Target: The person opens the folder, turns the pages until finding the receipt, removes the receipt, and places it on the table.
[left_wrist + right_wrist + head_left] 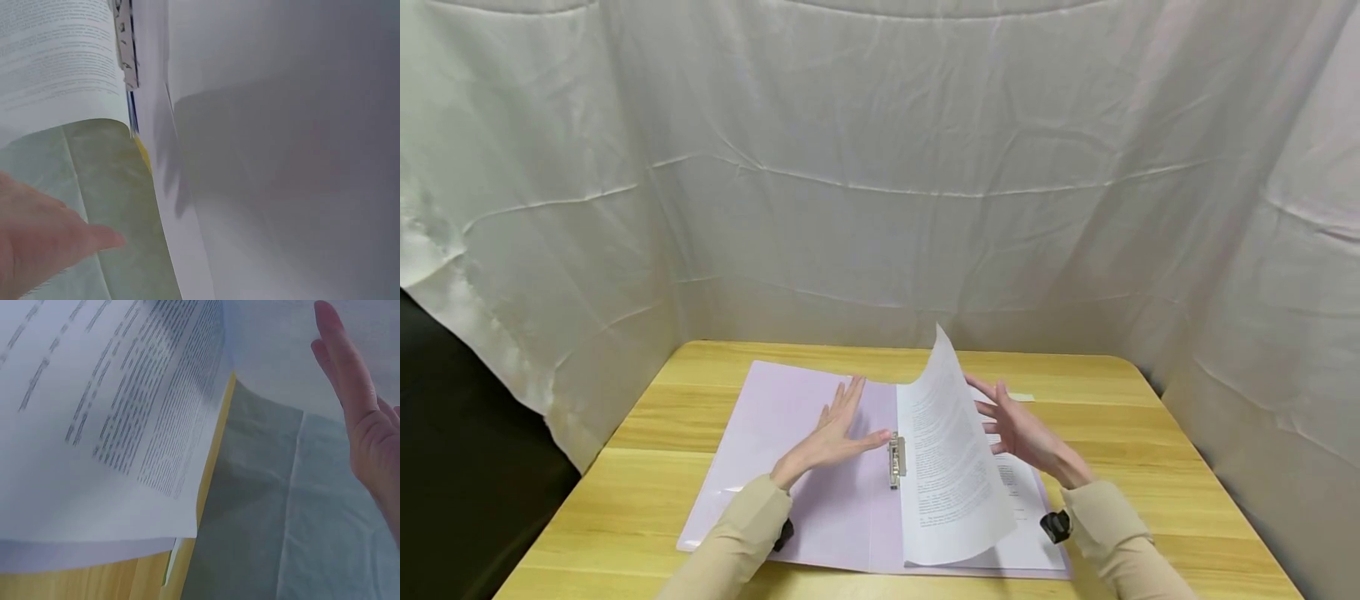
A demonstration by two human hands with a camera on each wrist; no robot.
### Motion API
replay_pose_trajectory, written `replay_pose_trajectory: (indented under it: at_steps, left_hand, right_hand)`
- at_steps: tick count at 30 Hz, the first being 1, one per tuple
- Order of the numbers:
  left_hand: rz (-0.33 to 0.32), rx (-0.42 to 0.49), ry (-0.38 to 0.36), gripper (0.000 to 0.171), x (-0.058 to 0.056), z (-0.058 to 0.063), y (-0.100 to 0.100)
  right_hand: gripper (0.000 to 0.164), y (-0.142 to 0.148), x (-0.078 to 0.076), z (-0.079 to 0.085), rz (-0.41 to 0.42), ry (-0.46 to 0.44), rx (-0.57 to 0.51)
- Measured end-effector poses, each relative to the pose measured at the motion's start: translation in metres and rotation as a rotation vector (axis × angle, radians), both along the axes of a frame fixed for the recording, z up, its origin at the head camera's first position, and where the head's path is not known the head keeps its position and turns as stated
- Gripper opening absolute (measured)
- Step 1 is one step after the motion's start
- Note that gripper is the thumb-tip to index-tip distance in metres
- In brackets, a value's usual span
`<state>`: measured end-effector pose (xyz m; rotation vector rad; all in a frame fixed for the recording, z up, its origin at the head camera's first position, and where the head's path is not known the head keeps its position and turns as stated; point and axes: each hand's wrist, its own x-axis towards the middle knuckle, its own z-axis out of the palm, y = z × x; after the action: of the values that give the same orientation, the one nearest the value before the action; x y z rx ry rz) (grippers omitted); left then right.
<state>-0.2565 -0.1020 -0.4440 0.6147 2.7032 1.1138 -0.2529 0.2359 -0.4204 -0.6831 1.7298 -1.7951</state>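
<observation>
A pale purple folder (850, 525) lies spread flat on the table, with a metal clip (897, 460) along its spine. From the clip side, a printed sheet (951, 475) rises in a curve above more printed pages (1037, 537) on the right cover. My left hand (831, 437) is over the left cover, fingers extended and thumb reaching toward the clip. Behind the raised sheet's outer edge is my right hand (1026, 429), its fingers spread and the tips partly hidden by the paper. The right wrist view shows that hand (365, 412) with straight fingers beside the printed page (125, 425).
The folder rests on a wooden table (647, 467) with rounded back corners. A small pale green tab (1021, 397) sticks out near the pages' top edge. Light grey curtains (880, 250) enclose the back and sides. Black wrist devices (1057, 527) sit at both cuffs.
</observation>
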Motion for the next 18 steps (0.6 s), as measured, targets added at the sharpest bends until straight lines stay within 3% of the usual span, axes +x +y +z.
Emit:
replay_pose_trajectory:
  at_steps: [8,18]
  left_hand:
    - [-0.031,0.117,-0.064,0.108,0.005,0.005,0.006]
    - [-0.076,0.273,-0.175,0.104,0.004,0.006,0.009]
  right_hand:
    - [0.065,-0.015,0.004,-0.001,-0.033,0.062,0.072]
    - [0.067,-0.026,0.007,-0.002,-0.043,0.103,0.098]
